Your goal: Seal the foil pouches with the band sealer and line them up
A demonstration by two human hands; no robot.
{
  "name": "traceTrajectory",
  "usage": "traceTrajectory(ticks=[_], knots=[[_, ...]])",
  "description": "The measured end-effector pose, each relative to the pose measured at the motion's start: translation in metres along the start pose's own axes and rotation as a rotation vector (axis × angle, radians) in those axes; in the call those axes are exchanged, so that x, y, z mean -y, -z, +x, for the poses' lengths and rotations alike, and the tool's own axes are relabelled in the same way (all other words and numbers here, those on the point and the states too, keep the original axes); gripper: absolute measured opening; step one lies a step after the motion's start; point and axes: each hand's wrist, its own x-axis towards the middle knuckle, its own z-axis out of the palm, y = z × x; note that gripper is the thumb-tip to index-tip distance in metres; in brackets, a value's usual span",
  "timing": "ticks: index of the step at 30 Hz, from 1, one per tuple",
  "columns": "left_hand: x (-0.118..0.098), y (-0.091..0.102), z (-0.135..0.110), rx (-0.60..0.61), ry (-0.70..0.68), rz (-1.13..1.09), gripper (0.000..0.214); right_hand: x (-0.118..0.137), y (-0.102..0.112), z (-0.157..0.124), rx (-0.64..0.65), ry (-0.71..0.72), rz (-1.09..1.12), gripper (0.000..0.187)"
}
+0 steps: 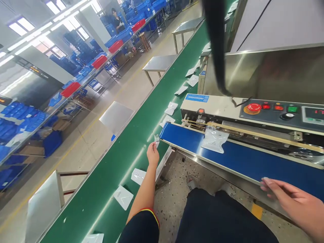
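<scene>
My left hand point(153, 155) is over the green conveyor belt point(134, 143), its fingers pinching a small silvery-white pouch point(157, 140) by the left end of the blue belt point(182, 134). On that blue belt, another clear and white pouch point(214, 140) lies with its top edge at the band sealing machine point(215, 108). My right hand point(291, 199) hovers at the front edge of the blue belt, to the right of that pouch. Its fingers are loosely bent and apart, and nothing shows in them.
Several flat pouches point(123, 197) lie along the green belt. The sealer's control panel point(280, 111) has a red stop button point(253, 107). A blurred dark strip point(215, 44) hangs in front. Metal side tables point(160, 63) line the belt's far side. A person point(116, 22) is far back.
</scene>
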Motion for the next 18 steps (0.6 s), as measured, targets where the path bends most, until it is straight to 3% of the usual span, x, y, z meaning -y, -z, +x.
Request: traceTrajectory(ticks=[2,4,8,12,15,18], knots=[[-0.025,0.001,-0.020,0.045,-0.208,-0.045,0.024,0.025,-0.006,-0.003,0.074,-0.028,0.087,0.043],[-0.055,-0.006,-0.045,0.101,-0.385,-0.091,0.027,0.048,-0.016,-0.008,0.105,0.057,0.174,0.048],[-0.126,-0.046,-0.112,0.389,-0.548,-0.194,0.034,0.077,-0.031,-0.012,0.147,0.315,0.275,0.056],[-0.180,-0.111,-0.195,0.786,-0.543,-0.294,0.034,0.065,-0.010,0.003,0.043,0.451,0.294,0.056],[-0.198,-0.163,-0.254,0.973,-0.423,-0.372,0.039,0.030,0.024,0.019,-0.055,0.353,0.267,0.059],[-0.204,-0.211,-0.300,1.043,-0.224,-0.378,0.048,-0.008,0.059,0.030,-0.183,0.203,0.275,0.058]])
